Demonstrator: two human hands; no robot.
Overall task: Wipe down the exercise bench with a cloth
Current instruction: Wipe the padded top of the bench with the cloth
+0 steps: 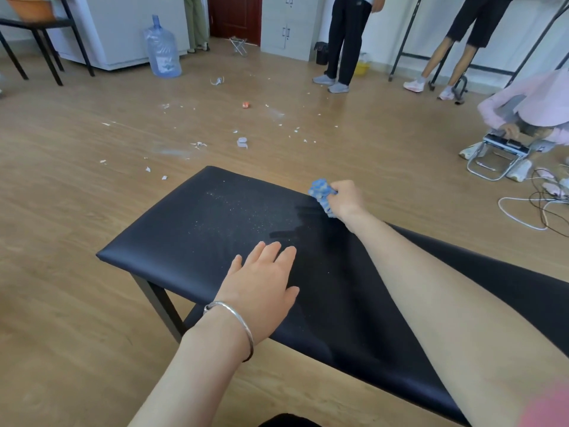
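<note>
Left wrist has a silver bangle (237, 322). Left hand (261, 291) lies flat on the near part of the black exercise bench (172, 241), palm down, fingers straight and close together, holding nothing. Bench pad runs diagonally from lower right to centre, with one dark metal leg (160, 306) visible under its left corner. Right arm reaches across the pad. Right hand (346, 200) is at the far long edge, fingers curled tight around a bunched blue-and-white cloth (321, 192), and the cloth is touching the pad right at that edge. Just left of the cloth are dark wet streaks (295, 223). Further left, fine white specks (234, 208) are scattered over the end of the pad. Beyond the bench is a wood-look floor with white scraps (197, 145) and a small red-orange bit (245, 104). Right side has white and black cables (523, 211), and a crouching person in pink (529, 103) has hands on a folding stool (500, 155). Far back there's a big blue water bottle (162, 50) on the floor by a white cabinet (129, 29), a dark red door (235, 15), and two people standing (348, 41), legs only in view.
</note>
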